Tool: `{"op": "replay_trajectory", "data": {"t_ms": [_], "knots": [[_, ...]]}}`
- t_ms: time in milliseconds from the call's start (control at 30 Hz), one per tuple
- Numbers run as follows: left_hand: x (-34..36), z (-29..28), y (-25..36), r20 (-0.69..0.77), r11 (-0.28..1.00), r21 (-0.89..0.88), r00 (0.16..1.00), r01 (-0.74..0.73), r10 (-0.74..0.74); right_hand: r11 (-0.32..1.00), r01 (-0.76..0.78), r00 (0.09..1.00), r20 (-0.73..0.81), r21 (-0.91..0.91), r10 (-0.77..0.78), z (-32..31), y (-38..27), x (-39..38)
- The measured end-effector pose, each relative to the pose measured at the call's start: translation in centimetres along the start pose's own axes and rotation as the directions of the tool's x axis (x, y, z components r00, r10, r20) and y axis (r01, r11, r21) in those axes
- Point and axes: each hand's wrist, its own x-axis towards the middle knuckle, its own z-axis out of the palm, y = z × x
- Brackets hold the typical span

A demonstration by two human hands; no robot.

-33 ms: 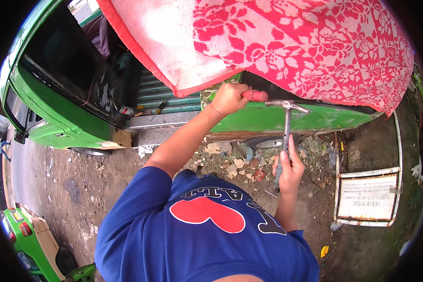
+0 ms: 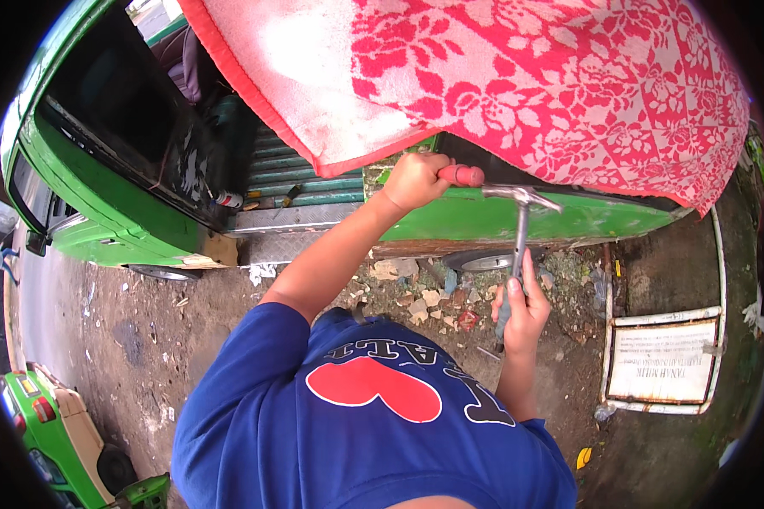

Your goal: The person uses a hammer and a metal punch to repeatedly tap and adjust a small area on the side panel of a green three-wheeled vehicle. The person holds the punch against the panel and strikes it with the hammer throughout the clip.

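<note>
My left hand is closed around a red handle at the upper edge of the green body panel; whatever extends from the handle is hidden. My right hand grips the grey shaft of a metal hammer, held upright. The hammer's head sits just right of the red handle's end, close to it. A red and pink floral blanket drapes over the vehicle, directly above both hands.
The green vehicle's cab is at left, beside a slatted bed holding a small can and a tool. Rubble lies below the panel. A framed sign is at right, another green vehicle lower left, a distant person far left.
The view has shifted very slightly, so the scene sits a little lower in the picture. Both hands keep their grips, with the hammer head still beside the red handle.
</note>
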Motion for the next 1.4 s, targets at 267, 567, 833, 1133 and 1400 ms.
{"op": "replay_trajectory", "data": {"t_ms": [267, 567, 833, 1133, 1400], "knots": [[0.9, 0.6, 0.1, -0.008, 0.997, 0.05, 0.999, -0.051, 0.052, 0.985, 0.167, 0.986, -0.004, 0.03, -0.167, 0.3, 2.1, 1.1], [-0.8, 1.3, 0.5, 0.044, 0.98, 0.043, 0.98, -0.195, 0.193, 0.928, 0.263, 0.95, -0.237, 0.263, -0.202, -1.5, 1.0, 1.6], [-2.7, 0.2, 0.4, 0.004, 0.965, -0.028, 0.966, -0.26, 0.26, 0.955, 0.12, 0.982, -0.171, 0.27, -0.075, -0.2, 2.9, 1.2], [-3.5, -0.2, 0.7, -0.071, 0.965, -0.038, 0.964, -0.26, 0.257, 0.954, -0.003, 0.999, 0.032, 0.301, -0.007, -0.3, 4.8, 0.9], [-5.8, -1.3, 0.4, -0.114, 0.987, -0.042, 0.982, -0.153, 0.148, 0.934, -0.184, 0.978, 0.153, 0.307, 0.142, -1.6, 6.8, 0.3]]}}
